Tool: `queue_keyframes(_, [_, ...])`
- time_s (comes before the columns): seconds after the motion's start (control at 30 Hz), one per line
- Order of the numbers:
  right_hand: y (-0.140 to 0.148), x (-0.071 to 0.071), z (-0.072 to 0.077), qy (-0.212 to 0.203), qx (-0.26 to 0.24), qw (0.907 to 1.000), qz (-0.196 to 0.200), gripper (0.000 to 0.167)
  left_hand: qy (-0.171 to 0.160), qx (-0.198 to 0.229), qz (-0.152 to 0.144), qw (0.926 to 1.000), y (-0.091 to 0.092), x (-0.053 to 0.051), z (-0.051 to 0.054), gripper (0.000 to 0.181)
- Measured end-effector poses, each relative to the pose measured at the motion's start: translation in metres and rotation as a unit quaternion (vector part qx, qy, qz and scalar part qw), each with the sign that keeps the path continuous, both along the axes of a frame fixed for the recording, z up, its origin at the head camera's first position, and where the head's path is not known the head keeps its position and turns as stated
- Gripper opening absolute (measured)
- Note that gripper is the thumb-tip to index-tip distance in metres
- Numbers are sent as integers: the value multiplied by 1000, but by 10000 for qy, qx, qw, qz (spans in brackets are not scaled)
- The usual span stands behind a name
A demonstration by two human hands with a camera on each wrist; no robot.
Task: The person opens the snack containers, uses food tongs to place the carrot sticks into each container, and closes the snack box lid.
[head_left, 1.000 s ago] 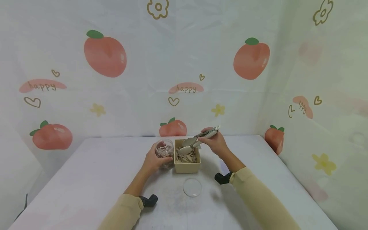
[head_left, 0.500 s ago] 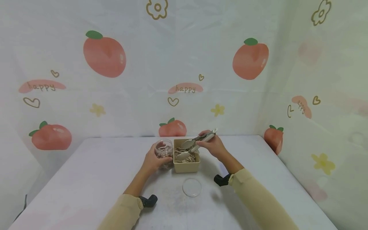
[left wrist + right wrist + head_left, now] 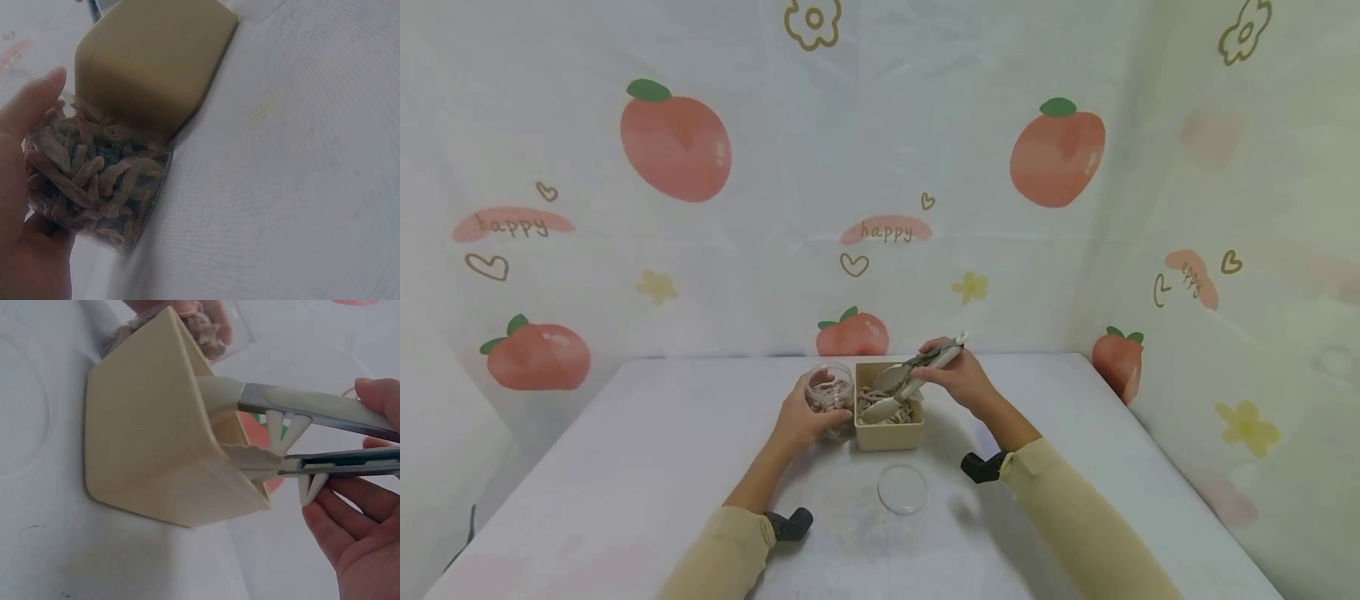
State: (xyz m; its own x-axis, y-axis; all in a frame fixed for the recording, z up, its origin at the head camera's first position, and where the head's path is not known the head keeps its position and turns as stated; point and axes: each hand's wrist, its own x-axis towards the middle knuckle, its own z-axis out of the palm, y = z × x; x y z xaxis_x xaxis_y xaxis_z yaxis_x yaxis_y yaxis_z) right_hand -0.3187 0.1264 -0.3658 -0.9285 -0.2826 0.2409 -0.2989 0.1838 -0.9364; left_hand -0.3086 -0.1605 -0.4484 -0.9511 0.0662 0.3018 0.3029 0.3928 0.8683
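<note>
My left hand grips a clear jar that stands against the left side of a beige box. Knobbly brown-grey dried pieces fill much of the jar in the left wrist view. More such pieces lie inside the box. With my right hand I hold a pair of tongs, thumb on one arm and fingers by the other. The tongs' pale heads are spread apart and dip into the box. In the right wrist view the box wall hides their tips.
A round clear lid lies on the white table in front of the box. Behind the table hangs a white backdrop printed with peaches, and it continues along the right side.
The tongs have come down lower into the box since a second ago, and my right hand has shifted slightly left. My left hand and the jar stay in place.
</note>
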Motion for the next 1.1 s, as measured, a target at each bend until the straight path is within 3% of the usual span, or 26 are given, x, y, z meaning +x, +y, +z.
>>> queue_keyframes(0.1, [1, 0, 3, 1, -74, 10000, 32, 44, -26, 9, -8, 10000, 0, -1, 1, 88])
queue_keyframes(0.27, [1, -10, -11, -35, -13, 9999, 116, 46, -11, 49, 2, 10000, 1, 0, 2, 88])
queue_keyframes(0.5, [-2, -15, -25, 235, 4, 9995, -232, 40, 28, 17, 51, 10000, 1, 0, 0, 86])
queue_keyframes(0.9, [-12, -10, -31, 511, -283, 9957, -720, 36, -2, -60, 50, 10000, 1, -1, 1, 87])
queue_keyframes(1.1, [-18, 4, -19, 375, -455, 9948, -834, 29, -43, -36, 46, 10000, 1, -1, 0, 88])
